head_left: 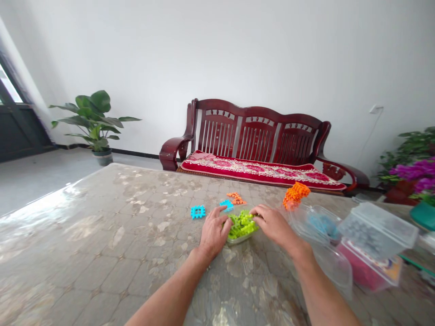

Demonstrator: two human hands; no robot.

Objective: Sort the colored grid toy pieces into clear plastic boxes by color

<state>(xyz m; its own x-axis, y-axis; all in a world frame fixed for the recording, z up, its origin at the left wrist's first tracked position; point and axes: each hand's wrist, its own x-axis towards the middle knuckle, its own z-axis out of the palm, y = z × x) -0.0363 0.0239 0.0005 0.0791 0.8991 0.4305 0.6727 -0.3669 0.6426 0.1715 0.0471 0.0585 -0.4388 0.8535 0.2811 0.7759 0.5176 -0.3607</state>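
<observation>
A heap of lime-green interlocking plastic pieces [242, 225] sits in a small clear tub [236, 240] on the marbled table cover [102, 235]. My left hand [214, 231] rests against the heap's left side, and my right hand [273, 224] reaches it from the right. Their fingertips touch the green pieces, but I cannot tell whether either hand grips any. Left of the tub lies a blue grid piece [198, 211]. Another blue piece [226, 205] and orange pieces [235, 198] lie just beyond my fingers.
An orange stack of linked pieces [295, 194] stands at the right. Clear plastic boxes [377, 231], one holding blue pieces [322, 224], and a pink box [363, 271] crowd the table's right side. Behind the table stand a wooden bench [258, 140] and a potted plant [93, 122].
</observation>
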